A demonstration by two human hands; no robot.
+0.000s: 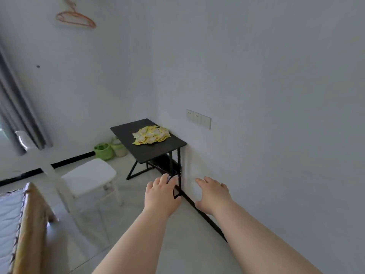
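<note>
Hands, left and right, outstretched, palms down.

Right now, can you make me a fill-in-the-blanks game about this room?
1. The yellow packets lie in a pile on the ____ table.
2. The clothes hanger on the wall is ____.
3. The green basket stands on the ____, left of the table.
4. The chair left of the left hand is ____.

Missing words: black, orange, floor, white.
</note>
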